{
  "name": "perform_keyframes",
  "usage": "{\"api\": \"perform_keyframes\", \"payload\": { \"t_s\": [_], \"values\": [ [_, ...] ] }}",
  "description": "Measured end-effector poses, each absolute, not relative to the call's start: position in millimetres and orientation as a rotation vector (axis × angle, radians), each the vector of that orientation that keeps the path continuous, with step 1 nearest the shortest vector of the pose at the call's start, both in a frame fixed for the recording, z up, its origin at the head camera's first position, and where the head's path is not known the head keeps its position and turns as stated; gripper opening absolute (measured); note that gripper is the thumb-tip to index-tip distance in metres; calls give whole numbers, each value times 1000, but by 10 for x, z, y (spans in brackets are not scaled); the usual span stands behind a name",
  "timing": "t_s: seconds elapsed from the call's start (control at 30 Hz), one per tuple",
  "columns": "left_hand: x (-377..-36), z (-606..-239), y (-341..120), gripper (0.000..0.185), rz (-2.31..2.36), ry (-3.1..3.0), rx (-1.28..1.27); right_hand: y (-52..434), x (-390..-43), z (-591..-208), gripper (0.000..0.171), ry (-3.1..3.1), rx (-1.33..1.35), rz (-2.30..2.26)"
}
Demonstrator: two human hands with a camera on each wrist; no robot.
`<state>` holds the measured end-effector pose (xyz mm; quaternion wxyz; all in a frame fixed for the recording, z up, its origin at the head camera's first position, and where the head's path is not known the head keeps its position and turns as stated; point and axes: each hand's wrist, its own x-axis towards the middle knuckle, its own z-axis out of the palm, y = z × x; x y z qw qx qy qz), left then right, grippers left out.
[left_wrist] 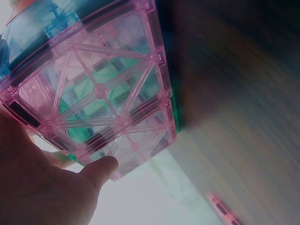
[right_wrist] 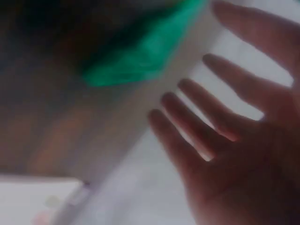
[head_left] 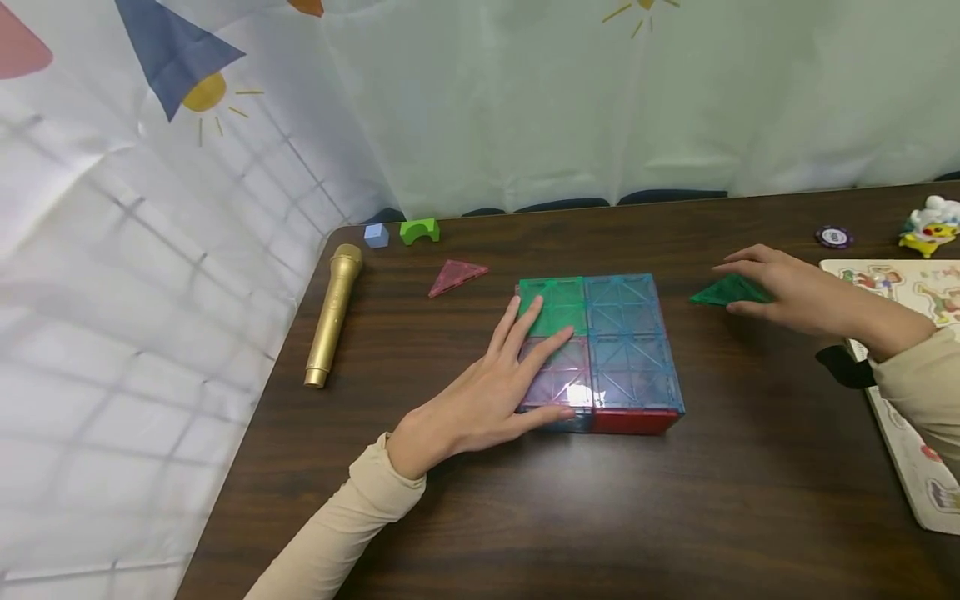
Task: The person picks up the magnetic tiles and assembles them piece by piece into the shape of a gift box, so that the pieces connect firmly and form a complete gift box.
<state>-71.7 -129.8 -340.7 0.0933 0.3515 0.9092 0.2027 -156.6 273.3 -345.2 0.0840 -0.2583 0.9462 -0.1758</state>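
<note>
A low box of see-through magnetic tiles stands on the table, its top made of green, pink and blue squares. My left hand rests on the left part of that top with fingers spread. The left wrist view shows a pink side wall of the box beside the hand. To the right of the box lies a green triangular tile. Over its right end hovers my right hand. In the blurred right wrist view its fingers are extended, apart from the green tile.
A pink triangular tile lies behind the box to the left. Farther left are a gold microphone, a blue cube and a green arch block. At right are a picture board, a poker chip and a small figurine.
</note>
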Motion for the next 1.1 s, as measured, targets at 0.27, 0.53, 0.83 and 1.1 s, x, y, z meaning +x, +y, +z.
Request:
{"api": "perform_keyframes", "payload": {
  "t_s": [0.27,0.53,0.83,1.1],
  "values": [
    [-779,-3324,-1332,82,597,2674,1091,2942,-1573,-3673,53,2872,-719,-434],
    [-1375,-3140,-1766,66,857,2916,762,2922,-1601,-3616,50,2902,-710,-439],
    [-2293,-3459,-2170,76,759,2869,244,2849,-1674,-3581,49,2896,-719,-402],
    [-2464,-3625,-2253,60,690,2877,197,2815,-1700,-3569,48,2900,-703,-377]
  ]
}}
